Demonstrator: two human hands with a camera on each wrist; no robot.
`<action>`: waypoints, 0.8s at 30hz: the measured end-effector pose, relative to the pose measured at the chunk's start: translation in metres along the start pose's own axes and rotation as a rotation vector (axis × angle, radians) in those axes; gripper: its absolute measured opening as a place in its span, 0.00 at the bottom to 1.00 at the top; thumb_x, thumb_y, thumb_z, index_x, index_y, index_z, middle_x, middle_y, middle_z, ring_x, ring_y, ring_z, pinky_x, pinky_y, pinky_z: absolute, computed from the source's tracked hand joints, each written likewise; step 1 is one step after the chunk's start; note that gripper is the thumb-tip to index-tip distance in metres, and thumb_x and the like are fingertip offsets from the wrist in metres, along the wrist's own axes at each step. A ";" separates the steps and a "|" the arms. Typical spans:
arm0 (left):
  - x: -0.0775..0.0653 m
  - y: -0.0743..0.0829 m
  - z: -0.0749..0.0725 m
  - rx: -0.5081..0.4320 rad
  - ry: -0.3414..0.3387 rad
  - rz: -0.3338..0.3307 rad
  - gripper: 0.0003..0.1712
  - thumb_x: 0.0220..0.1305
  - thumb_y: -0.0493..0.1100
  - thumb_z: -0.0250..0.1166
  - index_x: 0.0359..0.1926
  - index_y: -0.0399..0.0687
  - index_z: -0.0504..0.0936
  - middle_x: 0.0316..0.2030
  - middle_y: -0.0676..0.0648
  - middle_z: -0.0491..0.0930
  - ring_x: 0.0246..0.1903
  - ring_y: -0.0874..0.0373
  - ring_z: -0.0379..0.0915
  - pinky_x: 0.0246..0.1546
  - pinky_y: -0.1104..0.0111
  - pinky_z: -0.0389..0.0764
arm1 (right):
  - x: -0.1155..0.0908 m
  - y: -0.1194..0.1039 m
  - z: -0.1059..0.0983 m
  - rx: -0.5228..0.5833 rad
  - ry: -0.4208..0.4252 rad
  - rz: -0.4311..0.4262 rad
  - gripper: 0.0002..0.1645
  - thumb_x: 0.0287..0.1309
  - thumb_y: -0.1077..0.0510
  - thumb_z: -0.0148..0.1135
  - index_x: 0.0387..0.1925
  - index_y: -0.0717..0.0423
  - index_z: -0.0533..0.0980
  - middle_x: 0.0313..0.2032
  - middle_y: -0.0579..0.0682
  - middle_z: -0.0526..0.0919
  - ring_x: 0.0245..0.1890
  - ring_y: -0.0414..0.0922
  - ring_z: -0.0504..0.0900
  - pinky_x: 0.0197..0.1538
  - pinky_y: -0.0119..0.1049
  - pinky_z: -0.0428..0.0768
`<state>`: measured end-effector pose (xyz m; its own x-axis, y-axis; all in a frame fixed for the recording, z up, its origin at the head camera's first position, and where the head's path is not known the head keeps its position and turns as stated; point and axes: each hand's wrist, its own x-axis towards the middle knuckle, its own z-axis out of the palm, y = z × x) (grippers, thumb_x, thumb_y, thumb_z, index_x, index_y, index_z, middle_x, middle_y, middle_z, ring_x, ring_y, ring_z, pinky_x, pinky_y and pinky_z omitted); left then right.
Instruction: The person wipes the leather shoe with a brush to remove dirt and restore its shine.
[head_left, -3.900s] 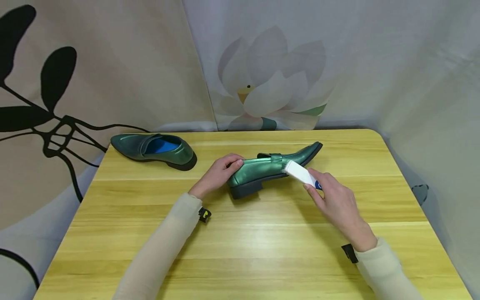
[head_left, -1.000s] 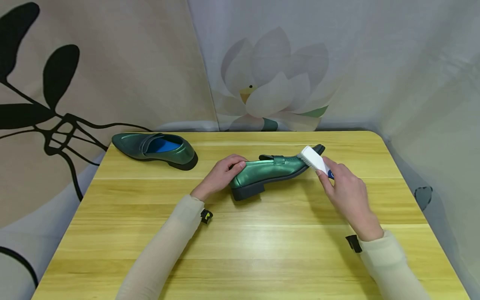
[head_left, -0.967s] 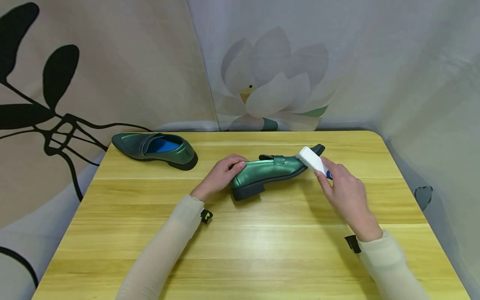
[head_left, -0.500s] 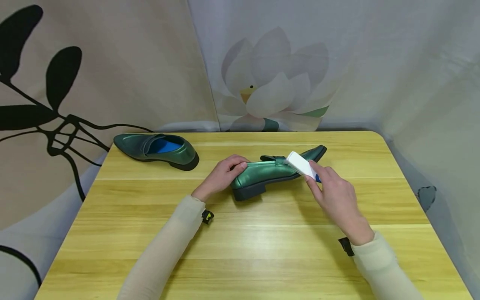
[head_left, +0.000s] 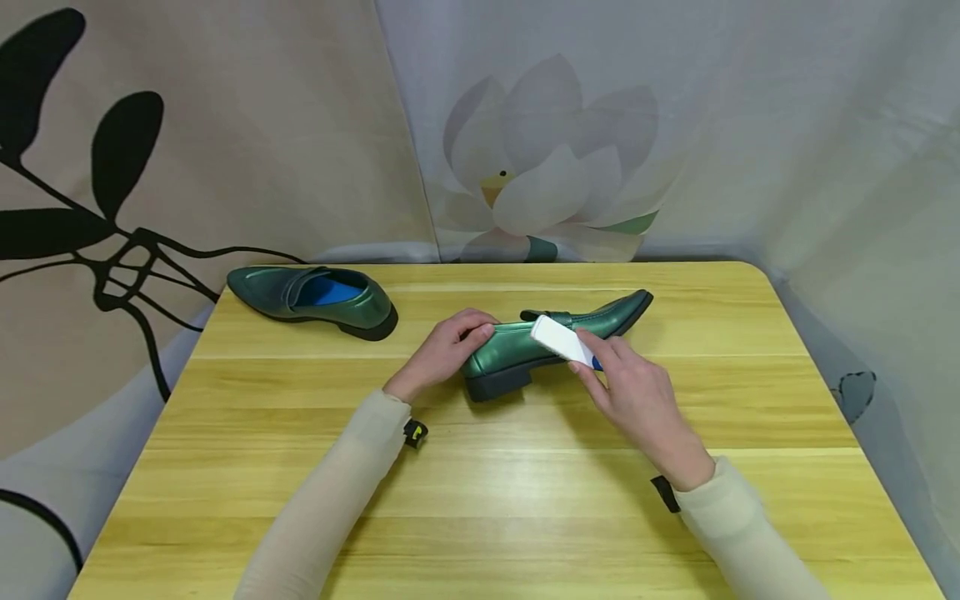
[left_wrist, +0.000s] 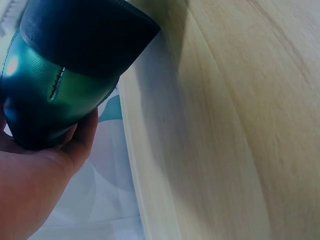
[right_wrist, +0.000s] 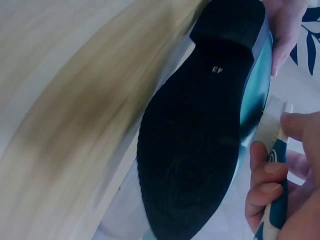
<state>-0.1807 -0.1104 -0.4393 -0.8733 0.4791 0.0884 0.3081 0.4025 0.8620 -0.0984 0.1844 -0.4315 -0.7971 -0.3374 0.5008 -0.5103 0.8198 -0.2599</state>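
Observation:
A metallic green loafer (head_left: 506,346) with a black sole is tilted on its side above the wooden table, toe pointing right. My left hand (head_left: 447,346) grips it at the heel end, thumb on the outside; the left wrist view shows the heel (left_wrist: 85,37) and the fingers around the back. In my right hand (head_left: 637,392) is a white and blue brush (head_left: 561,340), its head lying against the shoe's side near the middle. The right wrist view shows the dark sole (right_wrist: 195,125) and my curled fingers around the brush handle (right_wrist: 278,205).
The other green loafer (head_left: 322,300), with a blue insole, stands upright at the table's back left. Behind the wooden table (head_left: 480,500) hangs a pale curtain (head_left: 712,125) with a flower print.
The brush in my right hand was near the toe a second ago and has slid left along the shoe's side toward the heel. My left hand and the shoe have hardly moved.

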 end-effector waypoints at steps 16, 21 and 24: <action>-0.001 0.001 0.000 0.016 0.003 -0.007 0.18 0.81 0.46 0.55 0.58 0.42 0.84 0.56 0.44 0.80 0.58 0.50 0.75 0.63 0.54 0.73 | 0.007 -0.015 0.006 -0.008 -0.011 0.033 0.30 0.67 0.48 0.70 0.65 0.56 0.78 0.39 0.56 0.83 0.18 0.45 0.72 0.17 0.38 0.69; -0.001 0.001 -0.001 0.019 0.002 -0.003 0.18 0.81 0.46 0.55 0.58 0.42 0.84 0.57 0.44 0.80 0.59 0.49 0.75 0.65 0.53 0.72 | -0.003 -0.001 -0.002 -0.021 0.010 0.080 0.30 0.64 0.50 0.72 0.64 0.57 0.78 0.36 0.57 0.83 0.18 0.46 0.72 0.18 0.38 0.68; 0.000 0.001 -0.001 0.012 0.000 0.005 0.18 0.81 0.46 0.55 0.58 0.41 0.84 0.57 0.43 0.80 0.59 0.49 0.75 0.65 0.52 0.72 | -0.006 0.002 -0.003 -0.019 0.025 0.075 0.30 0.63 0.52 0.73 0.63 0.59 0.78 0.36 0.58 0.83 0.18 0.45 0.72 0.17 0.37 0.68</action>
<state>-0.1803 -0.1108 -0.4386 -0.8718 0.4809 0.0930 0.3173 0.4098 0.8552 -0.0936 0.1898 -0.4328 -0.8245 -0.2635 0.5008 -0.4432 0.8509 -0.2819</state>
